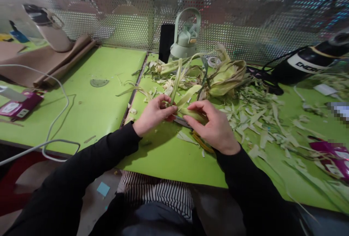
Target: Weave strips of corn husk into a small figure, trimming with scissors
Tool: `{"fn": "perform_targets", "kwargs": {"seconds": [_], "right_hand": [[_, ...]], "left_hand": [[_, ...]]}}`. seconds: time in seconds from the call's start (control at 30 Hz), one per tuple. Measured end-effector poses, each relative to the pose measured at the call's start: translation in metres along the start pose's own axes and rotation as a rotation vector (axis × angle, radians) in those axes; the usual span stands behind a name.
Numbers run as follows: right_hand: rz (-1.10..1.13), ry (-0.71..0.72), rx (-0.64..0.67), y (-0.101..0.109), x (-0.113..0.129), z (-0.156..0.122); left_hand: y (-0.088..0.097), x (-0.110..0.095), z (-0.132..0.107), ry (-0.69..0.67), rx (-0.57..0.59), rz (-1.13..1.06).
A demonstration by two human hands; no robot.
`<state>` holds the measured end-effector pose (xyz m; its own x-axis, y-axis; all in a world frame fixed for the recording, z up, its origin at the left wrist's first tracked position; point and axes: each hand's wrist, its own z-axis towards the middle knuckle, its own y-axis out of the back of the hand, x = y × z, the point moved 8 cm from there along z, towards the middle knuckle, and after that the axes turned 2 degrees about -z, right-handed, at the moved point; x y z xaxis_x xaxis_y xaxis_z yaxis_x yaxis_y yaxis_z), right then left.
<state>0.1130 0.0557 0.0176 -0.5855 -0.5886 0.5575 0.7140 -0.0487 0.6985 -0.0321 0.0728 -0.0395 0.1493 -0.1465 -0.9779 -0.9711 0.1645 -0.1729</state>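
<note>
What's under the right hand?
Showing from under the person's bare right hand: a grey metal blade, a curved yellow handle and bright green tabletop. The hand covers the stretch between blade and handle; whether they join can't be seen.

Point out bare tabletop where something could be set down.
Mostly bare: green table behind the protractor, right of the brown paper; also the front strip between left sleeve and yellow handle. Crowded: husk scraps beyond the left hand and right of the right hand.

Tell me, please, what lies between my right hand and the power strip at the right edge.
In the head view, husk scraps lie scattered on the table between the right hand and the power strip.
</note>
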Motion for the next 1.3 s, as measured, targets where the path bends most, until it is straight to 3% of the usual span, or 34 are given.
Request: {"fn": "perform_targets", "kwargs": {"seconds": [0.13,0.37,0.47,0.57,0.7,0.83,0.93,1.1,1.2,1.3], "right_hand": [[0.066,0.093,0.051,-0.006,0.011,-0.002],[0.188,-0.08,0.032,-0.015,-0.002,-0.003],[0.235,-0.166,-0.001,-0.016,-0.008,-0.005],[0.383,-0.205,-0.013,-0.017,-0.011,-0.006],[0.518,-0.268,-0.164,-0.006,-0.02,-0.005],[0.509,-0.325,-0.066,-0.011,-0.02,-0.005],[0.502,-0.274,-0.012,-0.014,-0.011,-0.007],[0.489,-0.125,0.06,-0.014,0.003,-0.008],[0.24,-0.003,0.112,-0.013,0.009,-0.007],[-0.057,0.072,0.127,-0.017,0.01,-0.007]], "left_hand": [[-0.005,0.001,-0.001,-0.056,0.07,0.175],[-0.016,0.002,-0.005,-0.18,0.155,0.448],[-0.02,0.001,-0.006,-0.182,0.184,0.427],[-0.024,0.002,-0.007,-0.09,0.227,0.261],[-0.023,0.001,-0.008,-0.053,0.221,0.156],[-0.024,0.001,-0.01,-0.112,0.246,0.269],[-0.025,0.005,-0.01,-0.059,0.285,0.186],[-0.026,0.016,-0.01,0.173,0.324,-0.096],[-0.025,0.017,-0.009,0.177,0.287,-0.051],[-0.019,0.014,-0.008,0.088,0.189,0.081]]}}
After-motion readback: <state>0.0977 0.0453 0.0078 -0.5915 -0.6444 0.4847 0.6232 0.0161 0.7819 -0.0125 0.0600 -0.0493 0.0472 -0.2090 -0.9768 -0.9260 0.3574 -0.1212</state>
